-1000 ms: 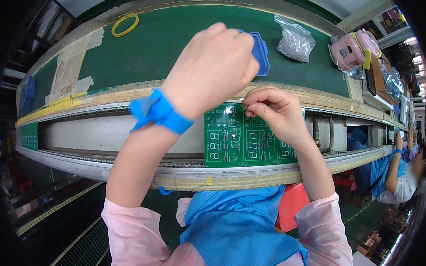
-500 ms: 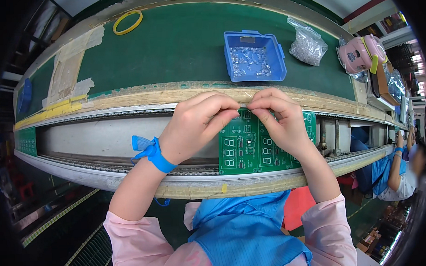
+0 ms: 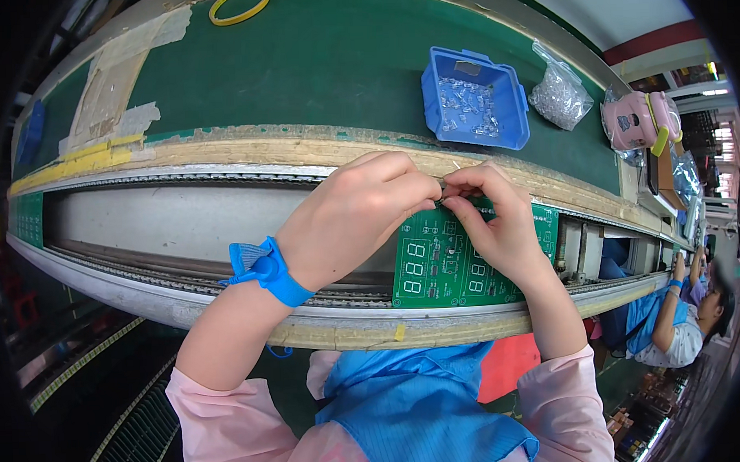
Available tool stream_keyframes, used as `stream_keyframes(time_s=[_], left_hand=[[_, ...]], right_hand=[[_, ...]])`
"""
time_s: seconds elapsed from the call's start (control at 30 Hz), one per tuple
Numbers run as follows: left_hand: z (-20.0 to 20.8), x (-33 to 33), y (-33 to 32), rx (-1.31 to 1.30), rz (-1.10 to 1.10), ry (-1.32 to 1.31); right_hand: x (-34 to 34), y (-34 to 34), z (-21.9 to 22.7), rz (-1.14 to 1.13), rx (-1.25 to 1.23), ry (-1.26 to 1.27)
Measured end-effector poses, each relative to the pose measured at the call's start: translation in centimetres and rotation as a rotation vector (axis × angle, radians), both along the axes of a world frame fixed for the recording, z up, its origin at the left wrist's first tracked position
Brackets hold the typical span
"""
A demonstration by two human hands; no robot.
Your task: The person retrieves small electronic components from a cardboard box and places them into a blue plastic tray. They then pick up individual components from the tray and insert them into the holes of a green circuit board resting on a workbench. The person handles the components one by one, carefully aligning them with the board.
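Note:
A green circuit board (image 3: 426,239) with white digit outlines lies across the rails of the conveyor track in front of me. Above its far edge, the fingertips of my left hand (image 3: 357,211) and my right hand (image 3: 496,231) meet in a pinch. Whatever sits between them is mostly hidden; a thin pale tip pokes up beside my right fingers. A blue wrist strap (image 3: 274,275) circles my left wrist. Beyond the track, a blue bin (image 3: 518,116) holds many small clear parts.
Right of the bin are a clear bag (image 3: 559,98) of small parts and a pink container (image 3: 631,120). A yellow ring (image 3: 240,17) rests on the green worktop (image 3: 299,79). Another green board (image 3: 29,218) sits at the track's left end. Farther right, a co-worker (image 3: 675,326) is at the same line.
My hands have come together; their fingertips, apart before, now meet. The whole view has tilted and shifted, so the board and bin appear farther right.

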State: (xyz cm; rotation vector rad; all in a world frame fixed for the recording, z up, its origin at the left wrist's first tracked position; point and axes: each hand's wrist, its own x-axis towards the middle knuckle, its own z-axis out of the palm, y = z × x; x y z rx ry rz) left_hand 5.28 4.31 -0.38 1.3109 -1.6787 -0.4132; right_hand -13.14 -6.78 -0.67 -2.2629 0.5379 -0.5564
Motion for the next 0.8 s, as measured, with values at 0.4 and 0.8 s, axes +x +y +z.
stream_keyframes(time_s=[0.4,0.8], left_hand=[[-0.3,0.0,0.0,0.011,0.028,-0.029],[-0.7,0.0,-0.3,-0.016,0.044,-0.072]], right_hand=[[0.2,0.5,0.4,-0.002,-0.128,0.049],[0.7,1.1,1.2,0.073,-0.402,0.103]])
